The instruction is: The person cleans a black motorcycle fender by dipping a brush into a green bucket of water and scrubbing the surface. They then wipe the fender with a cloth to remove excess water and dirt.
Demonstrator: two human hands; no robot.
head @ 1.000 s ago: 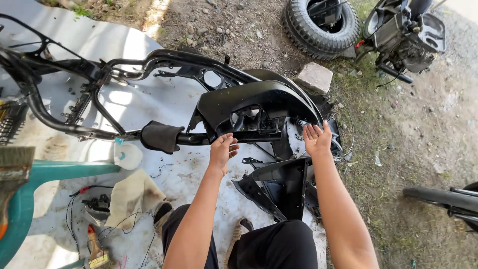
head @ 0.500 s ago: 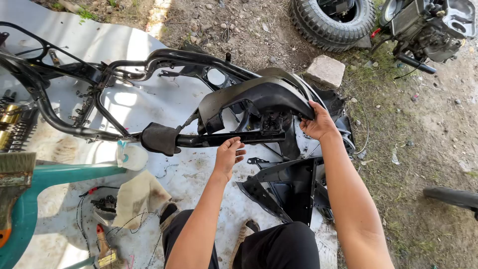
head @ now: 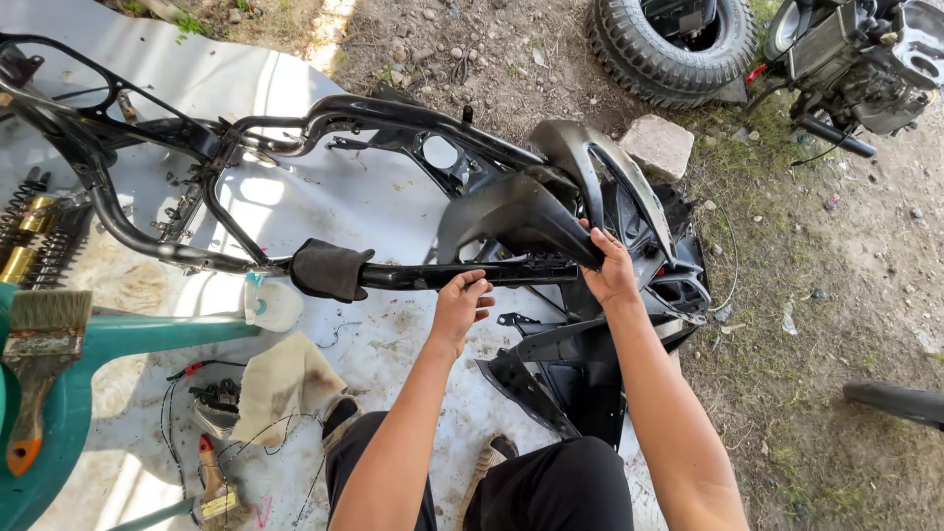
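Left hand (head: 460,307): fingers half curled and apart, fingertips touching the underside of the black frame tube (head: 462,275); it clamps nothing that can be seen.

Right hand (head: 612,269): closed on the lower edge of the black fairing (head: 521,211), thumb on the near face, fingers hidden behind the panel.

Fairing: glossy black plastic, curved, held against the right end of the frame (head: 246,138), above the tube and just beside a second panel (head: 590,162) of the same kind, which stands further right.

Frame: bare black tubular scooter frame, lying across a pale sheet (head: 324,197) on the ground, spanning from the far left to the centre. A black pad (head: 329,269) wraps the tube left of the left hand.

Lower panels (head: 560,383): black plastic pieces below the tube, between the two forearms, resting on the sheet.

Near left: tan rag (head: 280,379), red-handled wires (head: 192,371), small white disc (head: 273,305), all on the sheet. Brush (head: 39,364) with an orange handle lies on a teal stool (head: 128,334).

Far left: gold-and-black shock springs (head: 29,236).

Top right: knobbly tyre (head: 669,44), engine block (head: 865,59), grey stone (head: 657,146), all on bare dirt, well apart from the hands.

Person's knees in black trousers (head: 551,492) at the bottom edge.
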